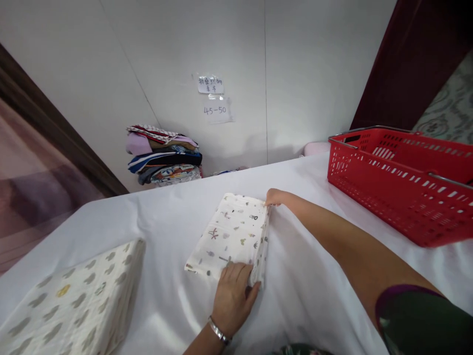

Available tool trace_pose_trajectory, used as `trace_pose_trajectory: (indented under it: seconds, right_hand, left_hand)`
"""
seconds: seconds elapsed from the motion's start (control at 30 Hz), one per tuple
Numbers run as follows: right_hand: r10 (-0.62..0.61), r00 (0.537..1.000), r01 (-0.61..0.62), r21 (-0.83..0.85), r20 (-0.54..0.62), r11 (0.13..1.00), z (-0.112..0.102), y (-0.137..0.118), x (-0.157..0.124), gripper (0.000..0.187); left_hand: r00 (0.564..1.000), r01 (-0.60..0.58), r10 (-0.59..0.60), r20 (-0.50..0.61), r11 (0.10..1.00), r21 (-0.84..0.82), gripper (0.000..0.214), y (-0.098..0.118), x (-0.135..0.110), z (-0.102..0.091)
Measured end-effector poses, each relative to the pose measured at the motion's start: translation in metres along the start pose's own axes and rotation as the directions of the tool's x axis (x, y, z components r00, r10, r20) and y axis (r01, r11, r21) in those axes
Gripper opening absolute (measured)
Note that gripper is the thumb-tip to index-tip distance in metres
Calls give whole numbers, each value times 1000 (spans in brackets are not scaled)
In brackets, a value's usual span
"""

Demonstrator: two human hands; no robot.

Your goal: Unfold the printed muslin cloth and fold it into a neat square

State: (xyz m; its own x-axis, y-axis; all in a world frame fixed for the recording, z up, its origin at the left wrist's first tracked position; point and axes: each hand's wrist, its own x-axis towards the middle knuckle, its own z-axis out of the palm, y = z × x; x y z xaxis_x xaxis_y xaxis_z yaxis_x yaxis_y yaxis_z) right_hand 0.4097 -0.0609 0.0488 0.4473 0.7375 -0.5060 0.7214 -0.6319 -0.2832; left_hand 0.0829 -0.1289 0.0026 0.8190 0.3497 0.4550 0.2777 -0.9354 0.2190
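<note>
A folded white cloth (231,231) with small printed motifs lies on the white-covered table, its layered edge facing right. Over its near right corner sits my left hand (233,291), wearing a silver bracelet; the fingers press on top and the thumb holds the side edge. At the far right corner, my right hand (275,196) pinches the cloth's edge, its fingertips partly hidden. To the left lies a thicker folded cream cloth (79,301) with grey-beige shapes and one yellow shape, touched by neither hand.
A red plastic basket (384,192) with metal handles stands on the table's right side. Beyond the table's far edge, a stack of folded fabrics (164,158) rests against the white wall. Two paper labels (216,109) hang there. Curtains (44,162) drape at the left.
</note>
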Motion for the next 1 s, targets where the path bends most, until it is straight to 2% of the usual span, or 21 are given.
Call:
trace_pose_trajectory:
  seconds: [0.17,0.43,0.6,0.77,1.0]
  right_hand:
    - [4,1000,-3,-46,15,999,-2,-1,-2,23]
    - [25,999,-33,-170,-48,985,-8,-19,-6,25]
    - [15,997,-29,-189,-78,982,-8,-23,-8,24]
    - [8,998,-15,-102,-66,995,-12,-23,-12,21]
    - [-1,1000,-2,154,21,988,-16,-11,-16,18]
  left_hand:
    - [1000,-6,6,-11,1000,5,22,-1,0,0]
    - [1000,-5,5,-8,1000,0,22,-2,-1,3]
    - [1000,-5,5,-16,1000,8,22,-3,-1,3]
    - [999,-17,17,-42,1000,9,22,-3,-2,4]
    - [999,-11,11,-39,1000,-9,21,-3,0,4]
